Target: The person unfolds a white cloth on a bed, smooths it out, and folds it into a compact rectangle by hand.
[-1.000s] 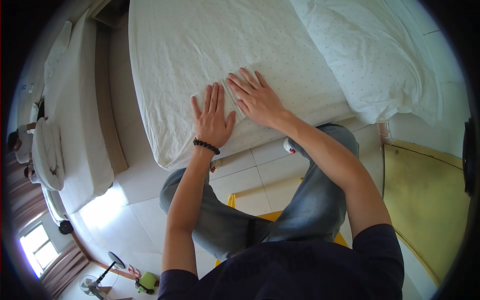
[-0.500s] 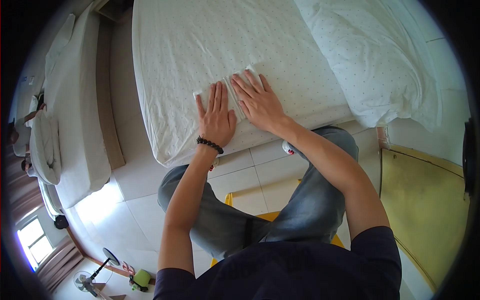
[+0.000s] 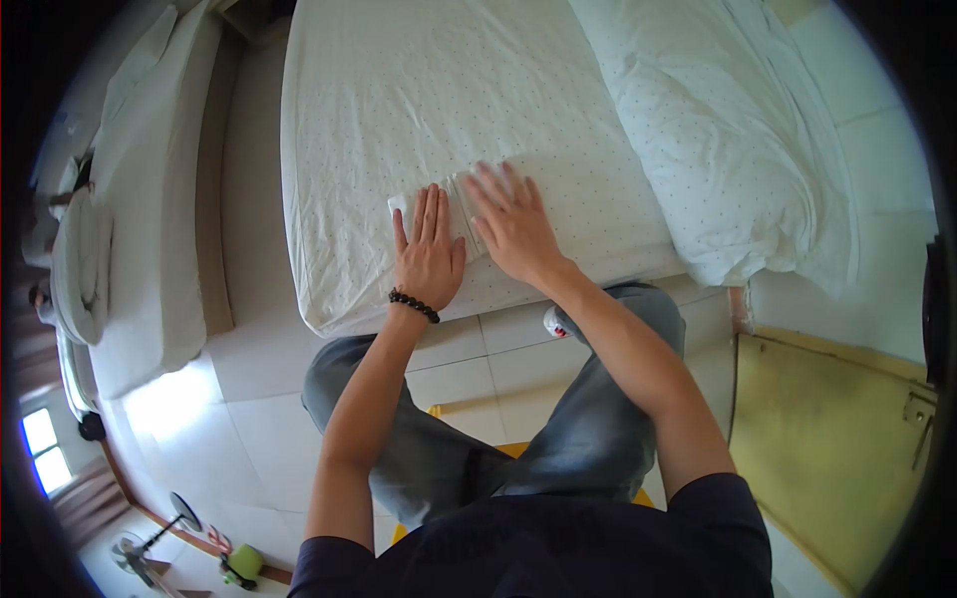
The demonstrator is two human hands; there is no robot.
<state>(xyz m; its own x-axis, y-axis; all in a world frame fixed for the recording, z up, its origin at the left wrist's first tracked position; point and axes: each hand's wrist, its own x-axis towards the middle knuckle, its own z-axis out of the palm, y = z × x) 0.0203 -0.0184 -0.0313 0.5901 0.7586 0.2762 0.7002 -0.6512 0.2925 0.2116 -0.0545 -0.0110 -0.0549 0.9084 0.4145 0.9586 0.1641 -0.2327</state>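
Note:
Beneath my hands, near the front edge of a bed (image 3: 399, 90) with a dotted white sheet, lies a thin folded white cloth or tissue (image 3: 400, 204). My left hand (image 3: 429, 254) rests flat on it, fingers stretched out, a dark beaded bracelet on the wrist. To its right my right hand (image 3: 513, 224) has its fingers spread over the other half of the white piece; its fingertips are blurred. Neither hand grips anything.
A dotted white quilt or pillow (image 3: 698, 130) lies at the right of the bed. A second bed (image 3: 150, 199) and a person (image 3: 42, 229) are at the left. A yellow door (image 3: 837, 439) is at the right, a fan (image 3: 130, 553) at lower left.
The view has shifted. My right hand has lifted slightly or slid, its fingers now spread wider and blurred. My left hand stays flat on the white piece.

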